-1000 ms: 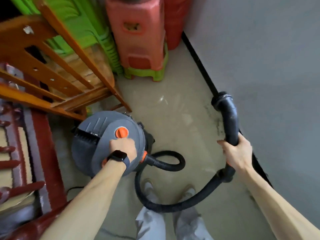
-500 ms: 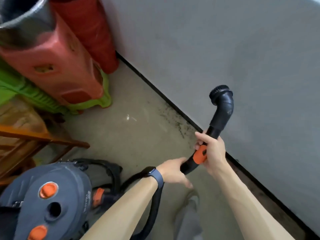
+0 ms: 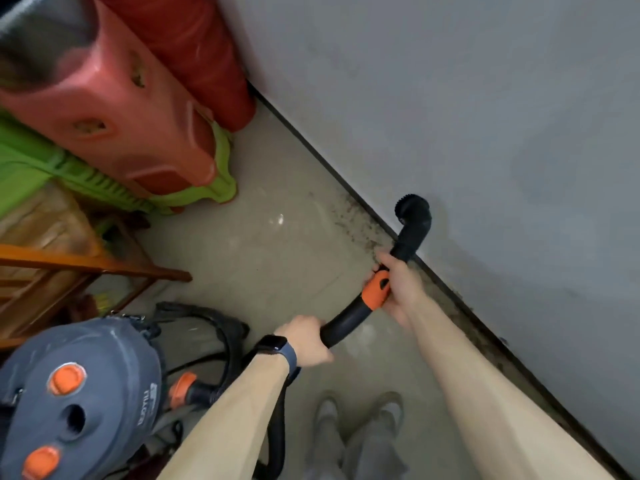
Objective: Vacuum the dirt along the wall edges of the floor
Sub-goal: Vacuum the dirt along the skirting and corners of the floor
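A black vacuum hose [image 3: 346, 320] with an orange collar [image 3: 375, 289] ends in a bent black nozzle [image 3: 414, 216], raised in front of the grey wall [image 3: 485, 116]. My right hand [image 3: 401, 289] grips the hose at the orange collar. Lower down the hose, my left hand [image 3: 306, 341], with a dark watch on its wrist, grips it too. Dark specks of dirt [image 3: 353, 216] lie on the beige floor along the black skirting strip [image 3: 346, 188]. The grey canister vacuum [image 3: 83, 393] with orange buttons stands at the lower left.
Stacked red plastic stools [image 3: 114, 109] on a green one [image 3: 207, 192] stand in the corner at the back left. A wooden frame [image 3: 86, 268] juts out on the left. My feet [image 3: 360, 414] stand on the floor near the wall. More grime runs along the skirting at right [image 3: 485, 337].
My left hand left the canister lid and took hold of the hose below my right hand. The view swung right toward the wall, and the nozzle rose off the floor.
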### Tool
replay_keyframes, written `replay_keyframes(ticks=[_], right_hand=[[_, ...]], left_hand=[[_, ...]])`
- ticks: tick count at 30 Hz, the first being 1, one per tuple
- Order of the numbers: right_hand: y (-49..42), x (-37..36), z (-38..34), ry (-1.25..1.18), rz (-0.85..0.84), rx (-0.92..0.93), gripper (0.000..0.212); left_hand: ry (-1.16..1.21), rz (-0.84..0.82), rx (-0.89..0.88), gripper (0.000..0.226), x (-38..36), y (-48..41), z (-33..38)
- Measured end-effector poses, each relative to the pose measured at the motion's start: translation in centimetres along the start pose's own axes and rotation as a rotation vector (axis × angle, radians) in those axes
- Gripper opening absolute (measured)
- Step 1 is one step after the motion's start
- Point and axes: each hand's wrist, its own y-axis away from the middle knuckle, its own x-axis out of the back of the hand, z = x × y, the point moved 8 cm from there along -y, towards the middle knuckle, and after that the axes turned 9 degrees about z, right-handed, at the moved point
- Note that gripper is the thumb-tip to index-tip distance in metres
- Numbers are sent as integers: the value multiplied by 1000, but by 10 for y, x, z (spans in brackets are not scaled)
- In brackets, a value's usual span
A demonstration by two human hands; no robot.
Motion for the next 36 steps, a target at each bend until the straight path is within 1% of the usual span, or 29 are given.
replay_keyframes(ticks=[2, 3, 5, 8, 10, 12, 16, 20, 22, 26, 29, 33, 36], right_hand=[[-12, -21, 22, 92, 7, 10, 14], [-16, -32, 31, 135, -4, 23, 13], [-28, -53, 44, 183, -36, 46, 22], [-55, -86, 56, 245, -79, 83, 27], [-81, -101, 66, 281, -47, 120, 29], [-110, -114, 78, 318, -27, 158, 26], [-184, -144, 94, 341, -2, 249, 26], [-259, -187, 108, 381, -23, 212, 33], [-298, -204, 116, 410, -31, 196, 41], [-375, -224, 136, 429, -34, 189, 44], [-422, -229, 155, 465, -56, 162, 41], [-471, -234, 175, 533, -76, 177, 41], [-492, -240, 179, 543, -71, 225, 36]], left_hand=[[62, 39, 96, 22, 1, -4, -27], [83, 69, 129, 20, 4, -8, -38], [106, 124, 153, 19, 8, -20, -52], [140, 166, 150, 23, 13, -50, -61], [117, 185, 151, 30, 18, -76, -73], [61, 200, 145, 37, 22, -107, -90], [21, 218, 104, 36, 27, -181, -122], [-2, 278, 97, 32, 42, -258, -153], [-6, 278, 106, 32, 43, -295, -171], [21, 243, 107, 37, 20, -372, -201], [67, 232, 109, 35, -6, -417, -217], [181, 210, 137, 35, -40, -464, -235], [305, 190, 159, 37, -58, -488, -241]])
